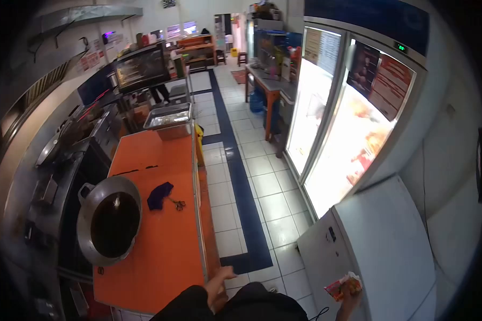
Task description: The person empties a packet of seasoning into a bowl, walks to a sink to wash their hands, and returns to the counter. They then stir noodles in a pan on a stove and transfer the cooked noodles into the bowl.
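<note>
My right hand [350, 303] is at the lower right, its fingers closed around a small red and yellow packet with a whitish top [337, 289]. It is in front of a low white cabinet or freezer [396, 241]. The packet's print is too small to read. My left hand [217, 284] is low near the right edge of the orange table [166, 267], fingers stretched out and holding nothing. On that table stand a large metal wok [85, 224] with dark liquid in it, a dark purple cloth [159, 196] and a pair of scissors [179, 205].
A lit glass-door fridge [353, 134] stands on the right. A tiled aisle [268, 182] with a dark blue stripe runs forward. Metal trays [168, 116] sit at the table's far end. A cooking counter [75, 182] lines the left, and a side table [273, 84] stands ahead.
</note>
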A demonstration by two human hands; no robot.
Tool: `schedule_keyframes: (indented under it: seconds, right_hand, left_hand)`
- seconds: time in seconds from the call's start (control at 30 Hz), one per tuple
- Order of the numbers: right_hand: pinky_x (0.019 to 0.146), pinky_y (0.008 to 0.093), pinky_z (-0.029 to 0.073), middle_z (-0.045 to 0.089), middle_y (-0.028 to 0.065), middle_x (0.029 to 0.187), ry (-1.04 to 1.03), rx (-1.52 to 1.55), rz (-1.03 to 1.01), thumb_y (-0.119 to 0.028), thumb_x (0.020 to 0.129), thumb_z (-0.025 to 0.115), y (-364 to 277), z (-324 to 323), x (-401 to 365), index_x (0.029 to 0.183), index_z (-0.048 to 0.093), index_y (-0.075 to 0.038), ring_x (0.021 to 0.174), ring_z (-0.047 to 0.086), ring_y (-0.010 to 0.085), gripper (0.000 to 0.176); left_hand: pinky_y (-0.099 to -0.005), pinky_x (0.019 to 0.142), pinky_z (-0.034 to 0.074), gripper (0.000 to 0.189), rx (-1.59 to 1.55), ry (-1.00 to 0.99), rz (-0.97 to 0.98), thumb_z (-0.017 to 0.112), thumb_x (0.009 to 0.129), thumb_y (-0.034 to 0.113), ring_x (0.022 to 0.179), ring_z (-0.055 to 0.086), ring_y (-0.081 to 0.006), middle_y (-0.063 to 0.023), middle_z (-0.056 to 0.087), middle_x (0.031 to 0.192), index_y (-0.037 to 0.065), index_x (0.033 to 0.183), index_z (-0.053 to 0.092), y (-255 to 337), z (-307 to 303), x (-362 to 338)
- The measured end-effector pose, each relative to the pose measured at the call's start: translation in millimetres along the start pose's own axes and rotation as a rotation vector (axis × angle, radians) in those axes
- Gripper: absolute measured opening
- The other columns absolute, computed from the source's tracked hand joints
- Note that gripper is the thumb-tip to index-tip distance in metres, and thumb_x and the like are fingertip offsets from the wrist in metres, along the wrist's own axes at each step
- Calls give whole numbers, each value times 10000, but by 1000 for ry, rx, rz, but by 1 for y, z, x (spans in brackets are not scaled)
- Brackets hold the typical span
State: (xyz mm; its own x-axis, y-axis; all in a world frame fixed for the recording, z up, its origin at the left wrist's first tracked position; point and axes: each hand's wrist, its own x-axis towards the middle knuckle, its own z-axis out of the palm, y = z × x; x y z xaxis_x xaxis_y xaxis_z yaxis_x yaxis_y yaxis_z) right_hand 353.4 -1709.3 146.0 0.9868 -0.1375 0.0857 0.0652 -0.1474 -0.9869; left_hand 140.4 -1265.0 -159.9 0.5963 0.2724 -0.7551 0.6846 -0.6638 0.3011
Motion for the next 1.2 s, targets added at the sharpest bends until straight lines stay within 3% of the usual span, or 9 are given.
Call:
schedule_keyframes:
  seconds: [0.17, 0.43, 0.63, 0.77, 0.9, 0.97, 1.03, 1.1, 1.2]
  right_hand:
    - [795, 286, 470, 651, 58, 979, -534, -144, 35, -166, 799, 679, -28, 153, 133, 1053, 626, 5, 885, 598, 153, 310]
    - [761, 287, 482, 657, 56, 940, -859, -49, 64, -155, 822, 655, 10, 425, 289, 1009, 636, 14, 859, 604, 137, 253]
    - [736, 285, 498, 658, 44, 901, -716, 29, 82, -143, 776, 666, 13, 561, 399, 982, 643, 8, 818, 617, 128, 256]
    - [718, 286, 497, 655, 49, 898, -569, 64, 183, -131, 780, 687, 1, 619, 452, 987, 635, 16, 810, 618, 131, 258]
    - [729, 317, 508, 650, 70, 874, -244, 116, 99, -45, 764, 623, 99, 684, 516, 987, 632, 13, 807, 625, 170, 230]
    - [775, 288, 499, 648, 96, 916, -347, -148, -90, -6, 763, 622, 105, 716, 547, 1043, 595, 46, 845, 628, 193, 285]
    - [767, 262, 487, 651, 89, 914, -529, 153, 92, 25, 763, 597, 60, 778, 570, 1033, 605, 47, 840, 624, 169, 271]
    - [677, 254, 468, 624, 49, 799, -486, 79, -17, 8, 722, 576, 48, 852, 607, 883, 611, 27, 746, 584, 126, 167]
    - [642, 248, 472, 640, 46, 805, -645, 44, -9, -20, 747, 595, 14, 982, 659, 894, 628, 29, 704, 584, 109, 159]
  left_hand:
    - [-422, 742, 483, 444, -540, 226, -283, 638, 779, 457, 867, 638, -306, -171, 669, 895, 25, 869, 687, -28, 11, -36]
    - [-394, 707, 482, 355, -785, -6, -518, 637, 830, 383, 781, 596, -248, -135, 626, 858, 35, 900, 639, -36, 8, 30]
    - [-366, 742, 480, 322, -987, 157, -293, 624, 886, 321, 813, 559, -197, -115, 581, 899, 24, 1006, 591, -73, -183, 180]
    - [-339, 876, 481, 540, -789, 587, -136, 712, 811, 368, 1050, 593, -233, -179, 607, 1153, -7, 1170, 563, -54, -426, 251]
    - [-335, 874, 483, 505, -891, 678, -64, 706, 816, 336, 1044, 600, -228, -160, 612, 1161, -15, 1153, 568, -44, -590, 339]
    - [-369, 860, 491, 511, -754, 722, 15, 675, 826, 377, 1024, 609, -261, -173, 621, 1085, -8, 1146, 571, -57, -631, 394]
    - [-353, 843, 498, 512, -787, 747, -12, 703, 796, 374, 991, 628, -271, -184, 637, 1072, -5, 1120, 589, -70, -643, 450]
    - [-379, 880, 482, 601, -800, 453, -302, 693, 765, 471, 1054, 602, -301, -187, 614, 1155, 20, 1149, 592, -72, -652, 482]
    - [-418, 926, 450, 653, -281, 319, -241, 597, 818, 540, 1026, 597, -349, -200, 616, 1133, -12, 1166, 586, -111, -626, 530]
